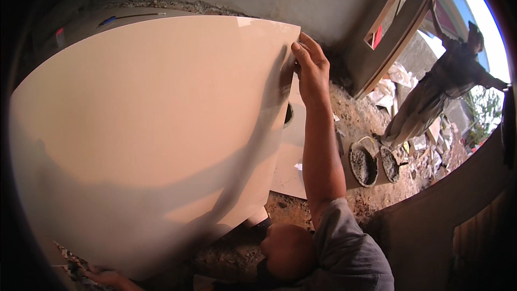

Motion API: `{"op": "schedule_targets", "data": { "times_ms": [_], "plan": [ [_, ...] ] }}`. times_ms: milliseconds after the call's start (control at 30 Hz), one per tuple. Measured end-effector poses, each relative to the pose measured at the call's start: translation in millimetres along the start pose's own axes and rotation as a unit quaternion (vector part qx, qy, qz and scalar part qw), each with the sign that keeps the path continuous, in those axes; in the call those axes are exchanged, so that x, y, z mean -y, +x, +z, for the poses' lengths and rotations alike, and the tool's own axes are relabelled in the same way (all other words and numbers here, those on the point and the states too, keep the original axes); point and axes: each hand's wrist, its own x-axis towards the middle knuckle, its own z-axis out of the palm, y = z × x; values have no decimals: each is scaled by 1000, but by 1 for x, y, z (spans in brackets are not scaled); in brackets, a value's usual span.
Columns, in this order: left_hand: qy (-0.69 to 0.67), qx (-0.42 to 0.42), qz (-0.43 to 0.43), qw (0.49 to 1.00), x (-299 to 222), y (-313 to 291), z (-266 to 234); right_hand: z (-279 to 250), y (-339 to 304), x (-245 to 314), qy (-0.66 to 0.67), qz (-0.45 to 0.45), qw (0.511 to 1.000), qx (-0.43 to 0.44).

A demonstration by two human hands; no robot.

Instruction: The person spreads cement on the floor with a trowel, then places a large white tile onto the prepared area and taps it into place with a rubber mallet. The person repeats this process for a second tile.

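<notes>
A large glossy cream tile [156,113] fills the left and middle of the view, tilted up off the floor. My right hand [311,67] grips its far right corner, thumb on the front face and the other fingers mostly out of sight at the edge. Down at the lower left, my left hand [107,277] is closed at the tile's near edge, its fingers partly hidden. My arm's shadow falls across the shiny face. Partly covered by the raised tile, another pale tile [289,170] lies on the ground to the right.
Two buckets of grey mortar, a larger bucket [364,165] and a smaller bucket [390,165], stand right on rough ground. Beyond them another person [447,78] stands in the opening beside rubble. A wooden frame [401,35] leans there. A blue-ended stick [132,18] lies by the far wall.
</notes>
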Motion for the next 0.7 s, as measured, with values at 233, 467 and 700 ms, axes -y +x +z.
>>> {"op": "schedule_targets", "data": {
  "times_ms": [233,467,700],
  "plan": [
    [30,-10,58,998,7,1,0,-31,-65,-45,-143,125,982,-10],
    [2,50,-10,999,0,-15,8,-42,-142,-79,-61,116,991,8],
    [2,51,-39,998,-8,-21,21,-62,-147,-95,-109,105,988,0]
  ]
}}
